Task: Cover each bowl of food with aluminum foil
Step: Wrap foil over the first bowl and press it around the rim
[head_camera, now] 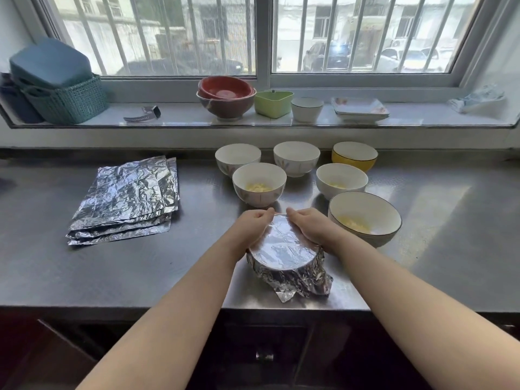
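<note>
The left hand [253,225] curls round the far left rim of the foil-covered bowl [284,249], its fingers pressing the foil down over the edge. The right hand [311,225] does the same on the far right rim, fingers bent round it, and the fingertips of the two hands lie close together at the back of the bowl. This bowl stands near the front edge of the steel table [140,271], its top smooth and tight, the loose foil crumpled down its sides and trailing onto the table at the front right.

Just beside it on the right stands a dark-rimmed bowl [364,218] with yellow food in it, uncovered. Behind are two white bowls [259,183] [341,180] with yellow food, and further back two more white bowls [237,159] [296,157] and a yellow bowl [354,156], whose contents I cannot see. Well to the left a stack of foil sheets [126,199] lies flat. On the windowsill [180,118] stand more dishes and a teal basket [66,102].
</note>
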Demonstrator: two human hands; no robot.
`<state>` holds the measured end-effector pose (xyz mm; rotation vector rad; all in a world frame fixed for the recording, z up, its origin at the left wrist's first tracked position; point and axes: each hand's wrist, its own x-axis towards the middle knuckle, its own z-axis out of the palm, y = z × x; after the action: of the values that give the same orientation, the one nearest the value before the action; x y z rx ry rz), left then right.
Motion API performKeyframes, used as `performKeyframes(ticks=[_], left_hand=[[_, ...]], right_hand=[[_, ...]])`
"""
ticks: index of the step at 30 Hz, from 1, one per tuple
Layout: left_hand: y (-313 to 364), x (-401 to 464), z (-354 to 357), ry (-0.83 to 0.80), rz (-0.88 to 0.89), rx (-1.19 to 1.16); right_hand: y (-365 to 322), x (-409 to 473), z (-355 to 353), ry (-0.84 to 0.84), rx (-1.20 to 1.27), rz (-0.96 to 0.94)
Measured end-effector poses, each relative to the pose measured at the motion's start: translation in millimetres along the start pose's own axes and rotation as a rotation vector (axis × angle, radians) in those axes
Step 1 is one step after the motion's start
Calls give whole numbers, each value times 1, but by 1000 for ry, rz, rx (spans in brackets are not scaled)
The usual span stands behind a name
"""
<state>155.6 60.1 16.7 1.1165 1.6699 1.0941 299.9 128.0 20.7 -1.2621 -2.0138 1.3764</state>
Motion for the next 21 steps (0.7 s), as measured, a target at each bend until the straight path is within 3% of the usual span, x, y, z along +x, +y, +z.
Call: performKeyframes(ticks=[6, 12, 17, 21], left_hand=[[-6, 2, -2, -35, -71, -109], [-5, -3, 2, 40, -92, -130], [-5, -1, 1, 78, -128, -50], [-6, -3, 3, 59, -191, -142]], right_hand=[[3, 1, 2, 7, 54, -14], [2, 1, 1, 61, 58, -25], [3, 3, 0, 30, 60, 81], [-1, 0, 0, 18, 56, 108]])
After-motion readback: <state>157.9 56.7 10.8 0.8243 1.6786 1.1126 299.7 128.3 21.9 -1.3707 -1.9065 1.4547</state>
